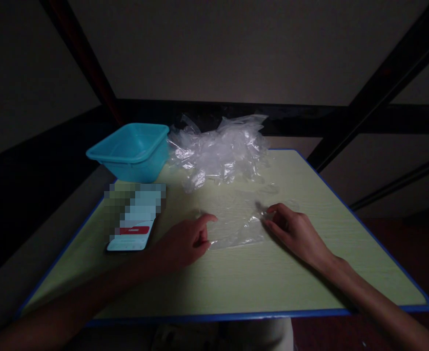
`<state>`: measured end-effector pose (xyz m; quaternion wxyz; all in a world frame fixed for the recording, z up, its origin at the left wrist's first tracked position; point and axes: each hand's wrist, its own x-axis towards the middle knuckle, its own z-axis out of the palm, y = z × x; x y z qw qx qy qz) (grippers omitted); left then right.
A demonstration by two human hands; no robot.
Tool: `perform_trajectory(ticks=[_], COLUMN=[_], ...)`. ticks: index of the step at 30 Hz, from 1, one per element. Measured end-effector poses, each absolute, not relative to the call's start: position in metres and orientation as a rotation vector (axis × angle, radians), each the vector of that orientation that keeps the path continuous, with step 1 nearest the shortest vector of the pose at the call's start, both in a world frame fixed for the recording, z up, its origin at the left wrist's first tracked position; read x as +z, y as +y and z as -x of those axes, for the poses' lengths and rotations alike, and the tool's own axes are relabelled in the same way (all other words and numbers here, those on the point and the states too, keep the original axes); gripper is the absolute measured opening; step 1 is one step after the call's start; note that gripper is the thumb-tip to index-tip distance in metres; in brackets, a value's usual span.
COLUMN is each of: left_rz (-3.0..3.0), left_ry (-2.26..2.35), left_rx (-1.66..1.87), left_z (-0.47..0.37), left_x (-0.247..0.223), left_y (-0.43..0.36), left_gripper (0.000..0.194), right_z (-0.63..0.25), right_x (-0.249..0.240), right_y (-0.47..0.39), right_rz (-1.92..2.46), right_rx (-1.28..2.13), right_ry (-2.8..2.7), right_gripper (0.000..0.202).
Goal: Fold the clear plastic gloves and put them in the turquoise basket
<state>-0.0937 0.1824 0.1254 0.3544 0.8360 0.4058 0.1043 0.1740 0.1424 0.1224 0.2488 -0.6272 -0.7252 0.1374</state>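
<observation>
A thin, clear disposable plastic glove (236, 222) lies spread flat on the table, its finger parts pointing right. At its left edge is my left hand (187, 241), index finger stretched out over the film and thumb held apart near the lower corner. My right hand (296, 231) rests by the glove's right part, with the thumb and index tips a little apart and touching or nearly touching the film. The other fingers of both hands are curled and partly hidden. Behind the glove sits a loose heap of crumpled clear plastic gloves (221, 151).
A turquoise plastic basin (132, 168) stands at the table's back left corner. In front of it lies a phone (132, 239) with its screen lit and partly blurred. The pale table (236, 287) has a blue edge; a dark wall rises behind.
</observation>
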Motion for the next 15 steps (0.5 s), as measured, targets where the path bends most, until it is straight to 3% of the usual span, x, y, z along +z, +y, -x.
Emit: perform_trajectory(ticks=[4,6,10,15], left_rz=[-2.183,-2.234,-2.528,-2.789], left_ry=[1.069,1.093,0.861,0.399], left_rx=[0.289,0.403,0.593,0.245], left_z=[0.094,0.094,0.094,0.092], left_x=[0.124,0.125,0.126,0.124], left_y=[0.182,0.182,0.176,0.163], left_gripper=[0.046,0.041,0.031,0.07], right_z=[-0.167,-0.16,-0.144,-0.138], right_x=[0.132,0.138,0.137,0.122], right_y=[0.13,0.118,0.098,0.09], right_rz=[1.58,1.451,1.254,1.244], right_rx=[0.025,0.005,0.008,0.01], right_ry=[-2.025,-2.178,-2.558,-2.724], right_gripper=[0.024,0.028,0.06,0.085])
